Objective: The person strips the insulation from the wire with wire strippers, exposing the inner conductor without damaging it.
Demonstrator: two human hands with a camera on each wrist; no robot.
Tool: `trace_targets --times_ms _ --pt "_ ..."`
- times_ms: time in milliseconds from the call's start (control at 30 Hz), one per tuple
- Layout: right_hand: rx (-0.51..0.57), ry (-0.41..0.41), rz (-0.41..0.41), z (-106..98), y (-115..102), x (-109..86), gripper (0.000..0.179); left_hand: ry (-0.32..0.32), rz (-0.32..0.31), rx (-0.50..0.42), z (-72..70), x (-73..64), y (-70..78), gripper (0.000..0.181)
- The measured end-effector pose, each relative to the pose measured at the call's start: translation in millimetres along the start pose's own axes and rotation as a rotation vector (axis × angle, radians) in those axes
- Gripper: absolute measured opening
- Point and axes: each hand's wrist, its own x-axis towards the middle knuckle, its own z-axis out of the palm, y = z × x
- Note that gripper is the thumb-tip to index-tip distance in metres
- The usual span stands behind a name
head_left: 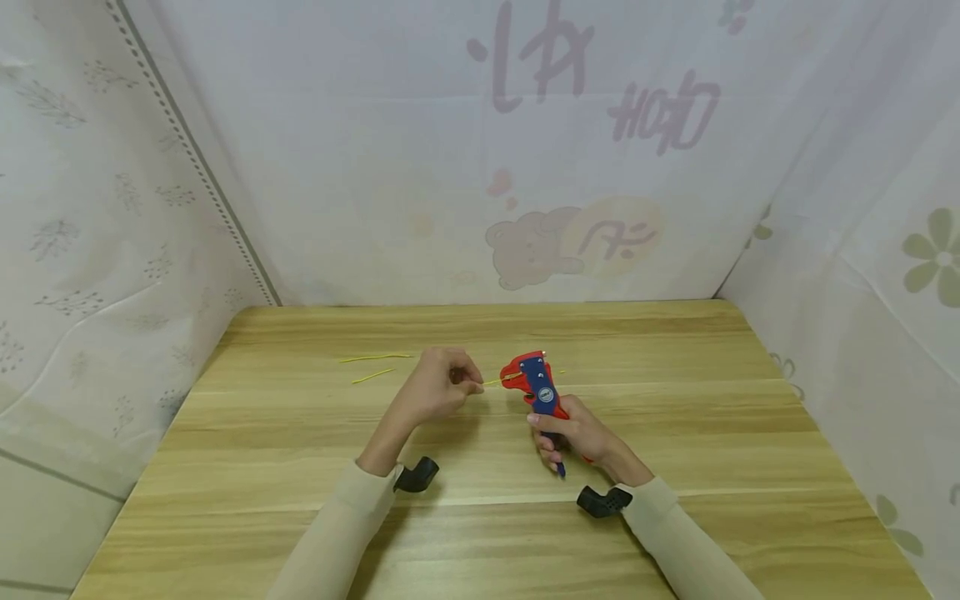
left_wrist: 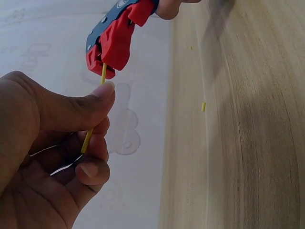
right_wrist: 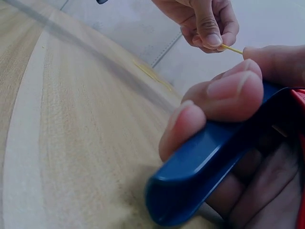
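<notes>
Between thumb and fingers, my left hand (head_left: 442,385) pinches a thin yellow wire (left_wrist: 103,74). The wire's far end enters the red jaws of a blue-and-red wire stripper (head_left: 542,383). Wrapped around the stripper's handles is my right hand (head_left: 573,433), fingers curled over the blue handle (right_wrist: 200,162) in the right wrist view. The stripper is held above the table, its head pointing toward the left hand. In the left wrist view the wire's short near end shows below the thumb, among the curled fingers.
Two yellow wires (head_left: 375,358) lie on the wooden table (head_left: 480,533) left of the left hand. Small yellow scraps (left_wrist: 203,107) lie on the wood too. A printed cloth (head_left: 375,167) hangs behind the table, with more cloth at both sides.
</notes>
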Motion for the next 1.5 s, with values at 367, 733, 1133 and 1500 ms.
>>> trace_targets --times_ms 367,733,1133,1500 --pt "-0.013 -0.001 0.01 2 0 0.7 0.042 -0.022 0.044 0.008 -1.3 0.2 -2.7 0.014" --pt "-0.005 0.007 0.009 -1 1 -0.5 0.044 -0.041 0.126 0.048 -3.9 -1.0 -1.1 0.017" --pt "0.008 0.0 0.023 0 -2 -0.9 0.046 -0.053 0.093 0.049 -7.4 -1.2 -3.8 0.018" --pt "0.045 0.016 -0.006 -5 -1 -0.2 0.027 -0.07 0.033 0.097 -21.0 -4.7 -9.9 0.014"
